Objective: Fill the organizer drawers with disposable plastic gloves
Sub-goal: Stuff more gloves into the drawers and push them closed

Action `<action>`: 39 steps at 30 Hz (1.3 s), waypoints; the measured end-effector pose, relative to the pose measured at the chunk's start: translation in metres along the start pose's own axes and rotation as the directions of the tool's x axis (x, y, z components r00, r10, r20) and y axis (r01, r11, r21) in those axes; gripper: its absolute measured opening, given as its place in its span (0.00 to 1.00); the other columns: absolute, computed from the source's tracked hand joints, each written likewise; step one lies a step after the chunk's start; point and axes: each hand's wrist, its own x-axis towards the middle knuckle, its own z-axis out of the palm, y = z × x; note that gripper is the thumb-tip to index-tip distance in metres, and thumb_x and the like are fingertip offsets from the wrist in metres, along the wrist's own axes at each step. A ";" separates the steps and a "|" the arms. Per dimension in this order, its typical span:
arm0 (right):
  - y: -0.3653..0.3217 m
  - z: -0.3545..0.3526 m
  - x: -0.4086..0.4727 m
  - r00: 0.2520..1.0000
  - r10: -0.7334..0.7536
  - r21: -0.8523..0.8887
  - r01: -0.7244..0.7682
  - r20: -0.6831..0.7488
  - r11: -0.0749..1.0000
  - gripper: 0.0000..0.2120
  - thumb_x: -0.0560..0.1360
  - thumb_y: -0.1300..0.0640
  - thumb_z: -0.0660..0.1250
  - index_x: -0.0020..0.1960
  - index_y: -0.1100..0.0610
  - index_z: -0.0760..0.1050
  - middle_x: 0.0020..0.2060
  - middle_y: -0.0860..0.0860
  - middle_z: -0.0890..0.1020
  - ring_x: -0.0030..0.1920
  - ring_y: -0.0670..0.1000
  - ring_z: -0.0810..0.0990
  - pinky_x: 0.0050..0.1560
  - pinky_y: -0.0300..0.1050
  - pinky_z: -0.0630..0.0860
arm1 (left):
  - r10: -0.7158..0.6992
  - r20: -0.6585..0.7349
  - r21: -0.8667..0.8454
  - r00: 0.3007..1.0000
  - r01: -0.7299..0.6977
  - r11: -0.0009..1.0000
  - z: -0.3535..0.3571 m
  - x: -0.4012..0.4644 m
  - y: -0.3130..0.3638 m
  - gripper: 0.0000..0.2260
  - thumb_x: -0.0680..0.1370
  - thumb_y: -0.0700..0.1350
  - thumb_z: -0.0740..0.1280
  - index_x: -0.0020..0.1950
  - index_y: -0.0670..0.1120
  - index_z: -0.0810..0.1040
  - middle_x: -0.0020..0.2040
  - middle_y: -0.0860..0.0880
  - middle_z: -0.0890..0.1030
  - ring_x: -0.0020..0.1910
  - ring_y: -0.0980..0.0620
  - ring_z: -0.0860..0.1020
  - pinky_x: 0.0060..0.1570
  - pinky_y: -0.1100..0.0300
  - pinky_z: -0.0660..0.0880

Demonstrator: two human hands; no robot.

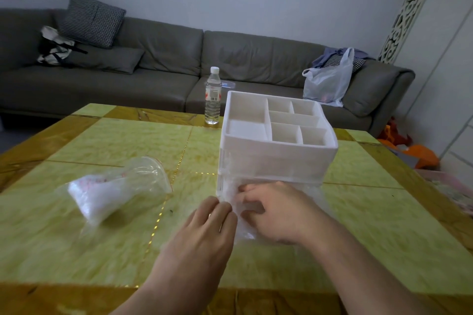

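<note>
A white organizer (277, 153) with a divided top tray and clear drawers below stands on the green and gold table (122, 135). Its bottom drawer (312, 193) is pulled out toward me and holds clear disposable plastic gloves (243, 231). My right hand (277, 210) presses down on the gloves inside the drawer, fingers curled on the plastic. At the drawer's left front corner my left hand (207, 227) pinches the edge of the same gloves. A clear zip bag (112, 189) with more gloves lies open on the table to the left.
A water bottle (213, 96) stands behind the organizer near the table's far edge. Beyond it is a grey sofa (166, 59) with a cushion, a bag and a white plastic bag (327, 82). Orange items (414, 153) lie on the floor at right.
</note>
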 end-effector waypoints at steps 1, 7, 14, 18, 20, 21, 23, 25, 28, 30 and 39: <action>0.004 0.003 0.001 1.000 0.026 0.123 -0.025 -0.003 0.992 0.17 0.81 0.47 0.67 0.68 0.39 0.79 0.67 0.30 0.78 0.64 0.40 0.79 0.66 0.46 0.79 | 0.020 -0.011 0.020 1.000 -0.020 1.000 0.001 0.000 -0.001 0.19 0.60 0.38 0.71 0.50 0.44 0.79 0.52 0.47 0.77 0.56 0.41 0.77 0.54 0.49 0.79; 0.017 0.010 -0.004 0.997 0.007 0.350 -0.032 0.072 0.936 0.19 0.84 0.54 0.67 0.73 0.42 0.78 0.77 0.31 0.68 0.76 0.39 0.68 0.79 0.41 0.65 | 0.017 0.052 0.035 0.999 -0.019 0.999 -0.002 0.008 -0.003 0.21 0.56 0.45 0.70 0.48 0.50 0.73 0.46 0.51 0.76 0.48 0.44 0.76 0.50 0.50 0.78; 0.015 0.008 -0.004 1.000 0.013 0.373 -0.010 -0.006 0.928 0.20 0.80 0.57 0.71 0.70 0.44 0.81 0.70 0.33 0.75 0.70 0.41 0.75 0.73 0.37 0.71 | -0.054 0.081 -0.003 0.995 0.055 0.998 -0.016 0.010 -0.004 0.36 0.56 0.54 0.81 0.63 0.51 0.76 0.60 0.52 0.77 0.53 0.45 0.79 0.47 0.51 0.82; 0.011 0.002 -0.011 0.999 0.035 0.363 -0.019 -0.037 0.932 0.19 0.80 0.48 0.71 0.70 0.37 0.77 0.64 0.36 0.82 0.61 0.43 0.82 0.64 0.48 0.80 | -0.084 0.020 0.055 0.996 0.082 0.995 -0.026 0.012 0.010 0.47 0.54 0.56 0.85 0.71 0.46 0.76 0.69 0.43 0.75 0.64 0.39 0.76 0.58 0.44 0.80; 0.010 -0.005 -0.022 0.995 0.025 0.375 0.012 -0.096 0.927 0.18 0.82 0.47 0.70 0.71 0.36 0.77 0.66 0.34 0.81 0.61 0.40 0.81 0.65 0.45 0.80 | -0.047 -0.009 0.049 0.999 0.048 0.998 -0.024 0.012 0.015 0.45 0.55 0.56 0.85 0.69 0.44 0.77 0.67 0.43 0.77 0.63 0.41 0.76 0.58 0.46 0.80; 0.010 -0.010 -0.029 0.990 0.040 0.385 0.014 -0.132 0.923 0.19 0.82 0.48 0.70 0.72 0.36 0.77 0.67 0.34 0.80 0.61 0.38 0.81 0.66 0.42 0.79 | -0.032 -0.021 0.039 0.999 0.033 0.999 -0.022 0.011 0.018 0.43 0.56 0.55 0.85 0.68 0.44 0.78 0.65 0.45 0.78 0.62 0.43 0.76 0.57 0.48 0.80; 0.015 -0.020 -0.046 0.970 0.105 0.364 -0.019 -0.217 0.931 0.18 0.82 0.51 0.68 0.70 0.38 0.79 0.64 0.34 0.82 0.61 0.35 0.80 0.66 0.37 0.76 | -0.005 -0.043 0.029 0.999 0.006 1.000 -0.017 0.010 0.020 0.37 0.60 0.54 0.84 0.65 0.44 0.79 0.61 0.46 0.80 0.60 0.45 0.76 0.56 0.50 0.79; 0.022 -0.029 -0.060 0.927 0.185 0.336 -0.068 -0.327 0.939 0.16 0.81 0.57 0.67 0.64 0.43 0.85 0.59 0.36 0.85 0.58 0.32 0.79 0.61 0.29 0.74 | 0.030 -0.067 0.039 0.997 -0.027 0.999 -0.012 0.010 0.020 0.28 0.66 0.52 0.81 0.62 0.44 0.81 0.58 0.46 0.81 0.58 0.44 0.79 0.57 0.51 0.78; 0.031 -0.040 -0.074 0.863 0.241 0.316 -0.100 -0.445 0.943 0.14 0.77 0.63 0.68 0.53 0.47 0.87 0.46 0.37 0.86 0.47 0.28 0.77 0.44 0.22 0.71 | 0.099 -0.106 0.040 0.989 -0.095 0.995 -0.005 0.011 0.017 0.11 0.78 0.51 0.69 0.56 0.46 0.80 0.54 0.48 0.80 0.53 0.44 0.80 0.61 0.51 0.72; 0.031 -0.045 -0.082 0.891 0.215 0.285 -0.102 -0.400 0.953 0.10 0.77 0.62 0.72 0.48 0.47 0.86 0.41 0.40 0.84 0.44 0.31 0.77 0.41 0.25 0.72 | 0.098 -0.119 -0.007 0.988 -0.100 0.995 -0.003 0.012 0.017 0.09 0.83 0.51 0.63 0.52 0.48 0.79 0.51 0.50 0.79 0.50 0.45 0.78 0.60 0.51 0.71; 0.027 -0.030 -0.079 0.962 0.244 0.074 -0.236 -0.120 0.969 0.08 0.80 0.55 0.69 0.49 0.45 0.86 0.44 0.41 0.85 0.44 0.42 0.83 0.48 0.43 0.83 | -0.037 -0.080 -0.196 0.996 0.020 0.980 -0.010 0.020 0.018 0.20 0.87 0.57 0.48 0.49 0.56 0.79 0.48 0.59 0.77 0.50 0.55 0.75 0.66 0.57 0.66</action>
